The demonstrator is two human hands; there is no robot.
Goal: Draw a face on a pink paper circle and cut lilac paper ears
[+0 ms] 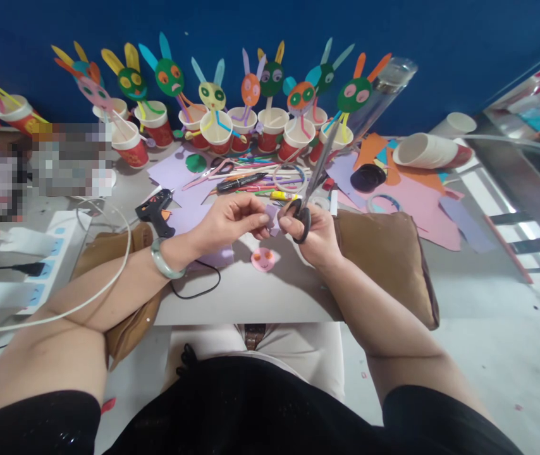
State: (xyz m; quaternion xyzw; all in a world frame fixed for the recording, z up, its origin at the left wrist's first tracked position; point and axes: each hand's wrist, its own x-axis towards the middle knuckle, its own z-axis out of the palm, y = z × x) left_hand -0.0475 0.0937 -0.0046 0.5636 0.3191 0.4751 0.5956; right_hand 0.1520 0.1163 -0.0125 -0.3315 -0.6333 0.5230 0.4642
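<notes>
Between the thumb and fingertips of my left hand point(239, 218) is a small piece of light purple paper point(272, 218). My right hand point(320, 237) grips a pair of scissors point(318, 165), its fingers in the black handles and the blades pointing up and away from me. The right thumb and fingertips come close to the paper's other edge; whether they pinch it I cannot tell. Below both hands, on the table point(251, 300), lies a pink paper disc point(263, 259) with orange eyes and a drawn smile.
Paper cups point(220, 134) with rabbit-faced figures line the back. Coloured sticks and a black marker point(241, 182) lie before them. A hot glue gun point(156, 212) is at left, near a power strip point(52, 259). Brown cushions point(384, 259) flank my arms. Coloured paper point(422, 215) and stacked cups point(426, 150) are at right.
</notes>
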